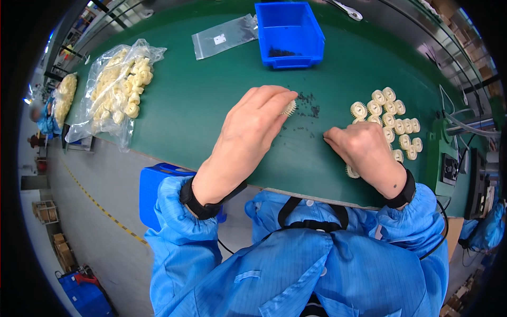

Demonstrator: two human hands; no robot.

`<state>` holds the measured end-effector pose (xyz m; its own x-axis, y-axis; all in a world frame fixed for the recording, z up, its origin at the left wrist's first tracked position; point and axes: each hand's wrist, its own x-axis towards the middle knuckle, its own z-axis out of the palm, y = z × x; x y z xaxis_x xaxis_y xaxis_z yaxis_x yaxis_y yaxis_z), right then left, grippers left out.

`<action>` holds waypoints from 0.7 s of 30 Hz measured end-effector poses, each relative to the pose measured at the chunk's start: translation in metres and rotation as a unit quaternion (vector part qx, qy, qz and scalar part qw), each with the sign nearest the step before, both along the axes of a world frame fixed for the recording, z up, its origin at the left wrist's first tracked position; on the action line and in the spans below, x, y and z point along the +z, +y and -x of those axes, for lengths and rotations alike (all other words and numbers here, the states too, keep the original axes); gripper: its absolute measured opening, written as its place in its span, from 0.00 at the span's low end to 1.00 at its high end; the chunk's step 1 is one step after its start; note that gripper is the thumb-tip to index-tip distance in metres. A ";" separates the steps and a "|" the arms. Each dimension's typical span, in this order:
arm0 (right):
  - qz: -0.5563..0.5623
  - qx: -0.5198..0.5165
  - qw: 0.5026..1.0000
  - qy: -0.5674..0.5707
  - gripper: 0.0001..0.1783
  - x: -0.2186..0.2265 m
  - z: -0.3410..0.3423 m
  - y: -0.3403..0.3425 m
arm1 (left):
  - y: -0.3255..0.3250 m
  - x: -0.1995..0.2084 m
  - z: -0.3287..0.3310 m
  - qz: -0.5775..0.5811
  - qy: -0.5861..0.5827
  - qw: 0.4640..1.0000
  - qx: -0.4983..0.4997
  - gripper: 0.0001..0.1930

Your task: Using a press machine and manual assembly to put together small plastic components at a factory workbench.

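Observation:
In my left hand [247, 127] is a cream plastic gear [289, 108], its toothed edge showing beyond the fingertips. Small dark parts [309, 105] lie scattered on the green table just right of it. My right hand [367, 150] is closed, thumb and fingertips pinched together above the table between those parts and a group of cream gears [390, 120]. Whatever the pinch may hold is too small or hidden to see. Several of the gears stand close together behind and beside this hand, which partly covers some.
A blue bin [290, 62] with dark parts inside stands at the back, beside a clear zip bag [224, 38]. An opened plastic bag of cream gears [119, 87] lies on the left. Equipment and cables [449, 166] line the right edge. A blue stool [158, 185] is below the table edge.

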<state>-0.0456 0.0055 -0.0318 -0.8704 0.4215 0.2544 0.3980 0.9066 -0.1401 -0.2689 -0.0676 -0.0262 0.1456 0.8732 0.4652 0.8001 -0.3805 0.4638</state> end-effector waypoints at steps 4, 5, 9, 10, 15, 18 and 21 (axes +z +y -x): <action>-0.103 0.036 0.990 -0.093 0.05 0.006 0.007 -0.010 | -0.010 -0.005 -0.001 0.182 -0.441 0.878 -0.039 0.17; -0.106 0.036 0.990 -0.086 0.05 0.004 0.009 -0.009 | -0.014 -0.004 -0.002 0.180 -0.435 0.881 -0.039 0.17; -0.037 -0.019 0.999 0.004 0.03 -0.002 0.003 -0.010 | -0.030 -0.007 -0.022 0.231 -0.605 0.760 -0.052 0.19; 0.055 -0.054 0.992 0.104 0.03 -0.001 0.002 -0.012 | -0.035 -0.009 -0.027 0.237 -0.622 0.744 -0.052 0.20; 0.384 -0.127 0.889 0.217 0.05 0.029 0.002 -0.036 | -0.047 -0.013 -0.050 0.229 -0.667 0.707 -0.059 0.20; 0.438 -0.142 0.859 0.226 0.04 0.029 0.000 -0.036 | -0.044 -0.014 -0.056 0.231 -0.675 0.697 -0.071 0.20; 0.459 -0.151 0.845 0.228 0.04 0.027 -0.002 -0.035 | -0.042 -0.013 -0.059 0.231 -0.675 0.697 -0.066 0.20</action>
<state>-0.0438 -0.0299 -0.0046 -0.5881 0.8085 -0.0200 0.3060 0.1995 -0.9309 -0.2103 -0.1097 -0.0390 -0.0589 0.9958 -0.0702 -0.5128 0.0301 0.8580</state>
